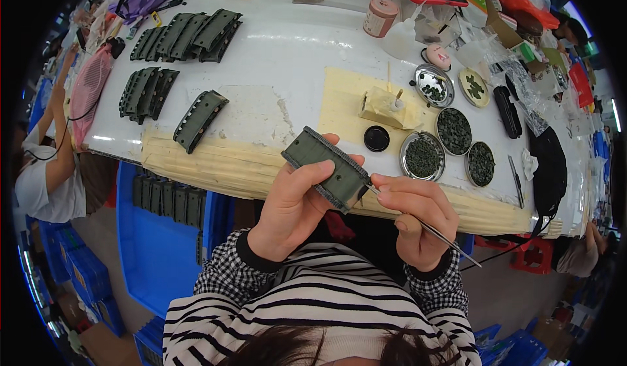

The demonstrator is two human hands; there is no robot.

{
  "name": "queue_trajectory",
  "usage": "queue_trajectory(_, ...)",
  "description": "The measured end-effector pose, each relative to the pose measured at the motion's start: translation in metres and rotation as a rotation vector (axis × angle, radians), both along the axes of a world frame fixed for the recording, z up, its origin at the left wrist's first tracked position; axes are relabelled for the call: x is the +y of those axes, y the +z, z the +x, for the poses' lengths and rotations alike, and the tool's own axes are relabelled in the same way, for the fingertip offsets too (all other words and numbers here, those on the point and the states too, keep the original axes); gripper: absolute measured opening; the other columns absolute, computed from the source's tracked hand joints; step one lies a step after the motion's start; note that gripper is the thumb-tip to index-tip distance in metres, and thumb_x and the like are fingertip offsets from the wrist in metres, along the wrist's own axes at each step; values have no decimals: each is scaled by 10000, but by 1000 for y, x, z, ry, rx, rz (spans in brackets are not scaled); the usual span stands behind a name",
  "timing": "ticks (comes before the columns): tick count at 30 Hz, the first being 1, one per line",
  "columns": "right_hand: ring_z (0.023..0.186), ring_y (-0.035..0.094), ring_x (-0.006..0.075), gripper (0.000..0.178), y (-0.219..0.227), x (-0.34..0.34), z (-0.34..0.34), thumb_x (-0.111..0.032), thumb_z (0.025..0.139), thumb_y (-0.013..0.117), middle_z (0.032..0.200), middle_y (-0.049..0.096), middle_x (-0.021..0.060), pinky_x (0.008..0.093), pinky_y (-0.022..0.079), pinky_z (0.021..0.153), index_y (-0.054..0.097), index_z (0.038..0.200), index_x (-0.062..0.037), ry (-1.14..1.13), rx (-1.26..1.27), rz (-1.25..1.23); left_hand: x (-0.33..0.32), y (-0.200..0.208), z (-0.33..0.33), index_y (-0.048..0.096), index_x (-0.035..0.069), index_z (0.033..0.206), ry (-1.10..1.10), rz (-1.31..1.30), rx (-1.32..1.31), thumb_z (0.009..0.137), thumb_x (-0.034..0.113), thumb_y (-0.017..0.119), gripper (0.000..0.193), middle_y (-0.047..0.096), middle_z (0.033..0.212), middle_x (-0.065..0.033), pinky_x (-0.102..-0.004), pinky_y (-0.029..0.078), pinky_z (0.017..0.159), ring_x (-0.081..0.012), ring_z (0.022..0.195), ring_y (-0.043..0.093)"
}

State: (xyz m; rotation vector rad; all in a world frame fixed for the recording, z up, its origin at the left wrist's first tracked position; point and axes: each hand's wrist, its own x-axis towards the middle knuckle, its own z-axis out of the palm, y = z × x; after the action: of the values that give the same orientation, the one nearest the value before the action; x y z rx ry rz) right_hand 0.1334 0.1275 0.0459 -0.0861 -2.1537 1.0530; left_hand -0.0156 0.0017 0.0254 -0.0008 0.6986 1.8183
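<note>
While our left hand [287, 201] pinches the curved dark-green plate [320, 157] above the table's [274, 46] near edge, our right hand [424, 219] pinches a slim metal tool [457, 248], seemingly for edge work, contact unclear, which calls next for a steady tip.

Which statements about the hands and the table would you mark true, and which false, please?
1. The left-hand grip holds a curved green piece. True.
2. The right-hand grip holds scissors. False: it holds a thin metal tool.
3. The blue bin with green pieces in it is on the person's right. False: it is on the left.
4. A round black lid lies left of a dish of green bits. True.
</note>
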Motion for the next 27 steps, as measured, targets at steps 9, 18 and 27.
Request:
queue_trajectory(9, 963, 674, 279, 273, 4, -1, 3, -101, 817, 707, 1067, 657, 176, 321, 546, 786, 664, 1061, 14, 21, -13, 20, 0, -2, 1, 419, 57, 1317, -8, 21, 6, 920, 104, 560, 424, 589, 1185, -213, -385, 539, 896, -260, 1104, 604)
queue_trajectory(18, 925, 683, 280, 292, 9, 7, 3, -70, 733, 742, 1010, 663, 164, 323, 560, 745, 680, 1005, 18, 84, -38, 116, 2, -4, 0, 442, 50, 1292, -46, 25, -34, 917, 109, 547, 393, 598, 1171, -217, -380, 541, 873, -260, 1071, 617)
queue_trajectory(27, 913, 682, 274, 295, 9, 10, 5, -90, 736, 750, 994, 660, 140, 319, 556, 728, 682, 1006, 6, 122, -31, 91, 2, -9, 0, 444, 52, 1291, -71, 81, -60, 916, 107, 540, 391, 599, 1168, -218, -389, 539, 877, -271, 1070, 620)
